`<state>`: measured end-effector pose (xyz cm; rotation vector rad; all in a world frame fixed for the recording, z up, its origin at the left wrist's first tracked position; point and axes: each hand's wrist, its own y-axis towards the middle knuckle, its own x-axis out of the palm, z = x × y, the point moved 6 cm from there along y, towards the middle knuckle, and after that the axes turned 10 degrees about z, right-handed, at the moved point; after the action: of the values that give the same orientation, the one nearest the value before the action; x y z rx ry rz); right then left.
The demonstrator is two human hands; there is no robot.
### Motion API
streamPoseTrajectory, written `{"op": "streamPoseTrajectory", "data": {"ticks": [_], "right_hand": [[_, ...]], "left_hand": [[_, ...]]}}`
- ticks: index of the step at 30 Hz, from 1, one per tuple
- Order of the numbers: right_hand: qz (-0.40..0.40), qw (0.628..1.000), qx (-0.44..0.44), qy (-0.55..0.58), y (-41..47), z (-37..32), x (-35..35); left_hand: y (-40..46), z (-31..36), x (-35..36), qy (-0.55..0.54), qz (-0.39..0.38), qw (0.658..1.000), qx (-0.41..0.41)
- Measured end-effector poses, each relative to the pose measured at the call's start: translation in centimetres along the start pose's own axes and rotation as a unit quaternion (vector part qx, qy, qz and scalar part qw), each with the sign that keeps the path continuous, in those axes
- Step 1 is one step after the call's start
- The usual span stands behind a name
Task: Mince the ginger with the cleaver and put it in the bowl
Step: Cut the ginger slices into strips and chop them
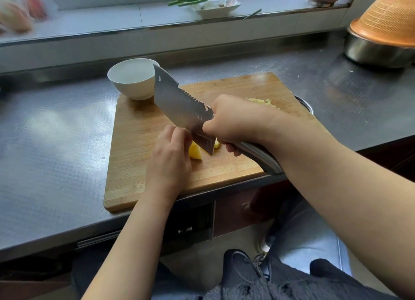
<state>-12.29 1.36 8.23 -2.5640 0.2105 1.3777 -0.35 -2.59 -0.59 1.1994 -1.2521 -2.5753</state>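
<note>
A yellow piece of ginger (195, 152) lies on the wooden cutting board (139, 129). My left hand (170, 156) holds it down with curled fingers. My right hand (233, 120) grips the steel handle of the cleaver (179, 102), whose edge's heel touches the board through the ginger; the tip points up towards the bowl. A small cut bit (216, 144) shows to the right of the blade. A heap of minced ginger (261, 101) lies behind my right wrist, partly hidden. The white bowl (132, 79) stands at the board's far left corner.
The board lies on a steel counter (56, 142) near its front edge. At the far right an orange colander (388, 23) sits upside down on a steel basin (377, 52). A white dish (215, 5) with green stalks stands on the window ledge.
</note>
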Motion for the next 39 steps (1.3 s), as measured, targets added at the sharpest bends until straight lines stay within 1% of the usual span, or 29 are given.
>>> {"op": "streamPoseTrajectory", "data": {"ticks": [5, 16, 34, 39], "right_hand": [[0.000, 1.000, -0.002, -0.015, 0.2, -0.2, 0.4], [0.003, 1.000, 0.000, -0.010, 0.4, -0.2, 0.5], [-0.012, 1.000, 0.023, -0.003, 0.8, -0.1, 1.0], [-0.017, 1.000, 0.025, 0.001, 1.0, 0.1, 1.4]], "left_hand": [[-0.1, 0.0, 0.2, 0.006, -0.011, 1.000, 0.002], [0.0, 0.1, 0.3, 0.009, -0.017, 1.000, -0.001], [-0.2, -0.1, 0.3, -0.007, -0.019, 1.000, -0.013], [-0.2, -0.2, 0.0, -0.006, -0.007, 1.000, -0.020]]}}
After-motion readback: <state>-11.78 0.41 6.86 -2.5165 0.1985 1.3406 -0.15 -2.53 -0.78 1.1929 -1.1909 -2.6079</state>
